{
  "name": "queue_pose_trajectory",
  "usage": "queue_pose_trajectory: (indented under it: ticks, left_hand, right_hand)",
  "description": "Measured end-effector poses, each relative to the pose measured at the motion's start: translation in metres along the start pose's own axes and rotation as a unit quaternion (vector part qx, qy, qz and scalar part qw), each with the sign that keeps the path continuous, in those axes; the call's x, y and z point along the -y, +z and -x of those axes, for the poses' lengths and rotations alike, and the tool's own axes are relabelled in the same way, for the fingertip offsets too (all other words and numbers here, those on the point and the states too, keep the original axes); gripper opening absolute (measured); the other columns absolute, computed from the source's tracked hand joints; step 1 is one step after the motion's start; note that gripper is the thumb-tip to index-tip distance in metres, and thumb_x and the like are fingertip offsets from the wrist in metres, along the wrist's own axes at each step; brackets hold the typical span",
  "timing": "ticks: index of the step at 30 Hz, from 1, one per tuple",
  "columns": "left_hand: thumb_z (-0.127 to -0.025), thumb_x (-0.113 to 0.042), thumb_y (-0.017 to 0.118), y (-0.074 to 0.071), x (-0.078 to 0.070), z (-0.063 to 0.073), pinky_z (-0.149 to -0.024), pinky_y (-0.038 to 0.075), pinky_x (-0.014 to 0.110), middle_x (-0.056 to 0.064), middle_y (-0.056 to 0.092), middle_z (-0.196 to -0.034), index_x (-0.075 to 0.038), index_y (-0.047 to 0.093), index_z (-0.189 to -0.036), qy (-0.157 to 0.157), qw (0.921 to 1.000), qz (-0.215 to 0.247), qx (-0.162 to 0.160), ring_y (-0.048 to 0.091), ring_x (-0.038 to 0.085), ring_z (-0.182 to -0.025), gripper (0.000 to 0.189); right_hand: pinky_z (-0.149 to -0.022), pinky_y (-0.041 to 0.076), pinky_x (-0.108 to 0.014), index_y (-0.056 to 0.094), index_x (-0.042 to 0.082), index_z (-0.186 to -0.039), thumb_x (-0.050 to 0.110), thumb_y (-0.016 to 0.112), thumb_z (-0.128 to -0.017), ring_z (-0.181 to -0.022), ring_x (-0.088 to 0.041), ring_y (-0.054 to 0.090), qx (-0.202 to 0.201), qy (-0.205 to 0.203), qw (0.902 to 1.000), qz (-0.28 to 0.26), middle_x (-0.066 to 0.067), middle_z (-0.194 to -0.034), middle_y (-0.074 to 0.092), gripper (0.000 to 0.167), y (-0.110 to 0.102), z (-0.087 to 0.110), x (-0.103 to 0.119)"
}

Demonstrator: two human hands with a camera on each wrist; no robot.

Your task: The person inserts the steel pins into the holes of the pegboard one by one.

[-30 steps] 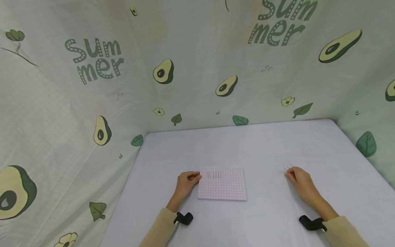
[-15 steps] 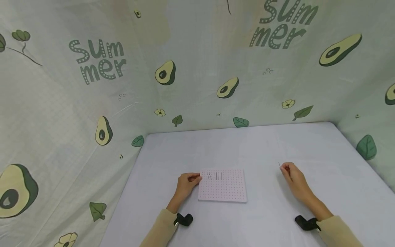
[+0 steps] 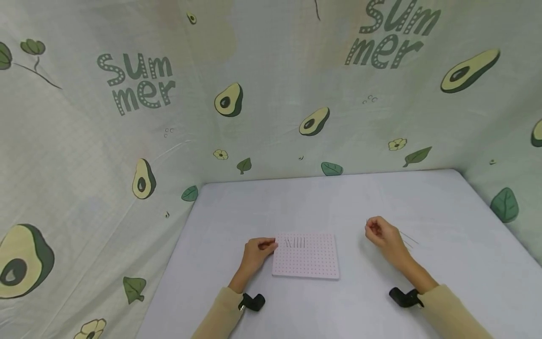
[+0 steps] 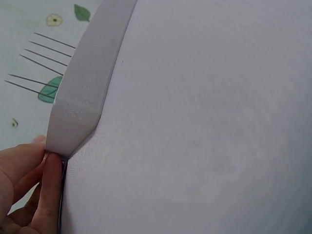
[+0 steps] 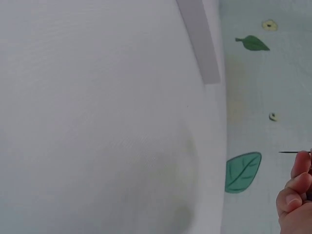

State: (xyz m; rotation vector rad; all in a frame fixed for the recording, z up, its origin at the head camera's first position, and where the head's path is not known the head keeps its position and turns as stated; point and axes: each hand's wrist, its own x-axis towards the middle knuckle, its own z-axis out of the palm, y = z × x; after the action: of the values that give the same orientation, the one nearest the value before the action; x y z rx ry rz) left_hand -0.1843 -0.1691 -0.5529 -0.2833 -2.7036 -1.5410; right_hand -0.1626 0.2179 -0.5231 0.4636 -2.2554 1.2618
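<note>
A pale pink board [image 3: 313,261] with a grid of small holes lies on the table. Several thin needles [image 4: 53,49] stand in its far left part. At the board's left edge, my left hand [image 3: 253,255] pinches the far corner between thumb and fingers. My right hand [image 3: 387,241] is raised over the table to the right of the board, apart from it. It pinches a single needle [image 5: 288,152] between thumb and fingertips, with one end sticking out. The rest of that needle is hidden by the fingers.
A few loose needles [image 3: 409,237] lie on the white table [image 3: 347,310], just right of my right hand and partly behind it. A patterned cloth [image 3: 271,94] with avocados and leaves hangs behind the table and along its sides.
My right hand has lifted away from the loose needles with one needle and moved left toward the board. The left hand stays at the board's edge.
</note>
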Motion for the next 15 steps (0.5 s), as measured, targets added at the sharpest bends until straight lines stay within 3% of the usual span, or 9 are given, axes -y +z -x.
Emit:
queue_pose_trajectory:
  ticks: [15]
  left_hand:
    - [-0.091, -0.018, 0.075, -0.001, 0.000, -0.003, -0.068, 0.053, 0.020, 0.007, 0.073, -0.093, 0.001, 0.075, -0.109, -0.007, 1.0000, -0.004, 0.000, 0.066, 0.012, -0.079, 0.026]
  right_hand:
    - [-0.056, 0.041, -0.017, 0.059, -0.001, -0.091, -0.014, 0.065, -0.086, -0.071, -0.006, 0.048, 0.101, 0.002, 0.9932, -0.058, 0.000, -0.078, 0.055, 0.015, 0.044, -0.022, 0.023]
